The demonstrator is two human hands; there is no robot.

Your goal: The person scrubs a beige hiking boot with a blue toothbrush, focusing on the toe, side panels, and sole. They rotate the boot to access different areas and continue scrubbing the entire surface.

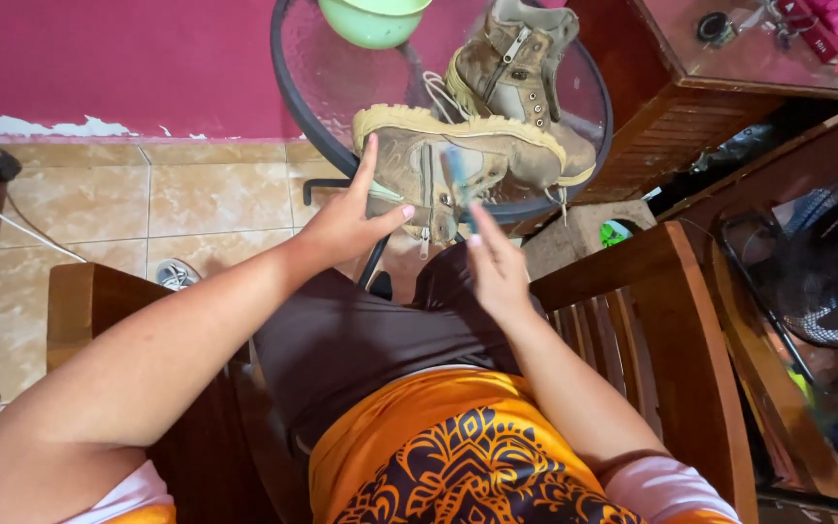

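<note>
Boots, two tan and worn, sit on the round glass desk [293,87] at the far middle of the scene. The near boot [467,160] lies on its side with its pale sole turned up and its zip facing the person; the far boot [516,58] stands just behind it, touching it, its laces hanging loose. The left hand [346,218] is spread open, thumb and fingers wide, and presses against the left end of the near boot without closing round it. The right hand [499,272] hovers just near of the same boot; a blurred blue brush-like tool [458,180] stands at its fingertips, but I cannot tell how firmly that grip closes on it. A green bowl [372,19] rests at the far edge of the desk. A wooden chair [671,311] stands right of the person's lap.
</note>
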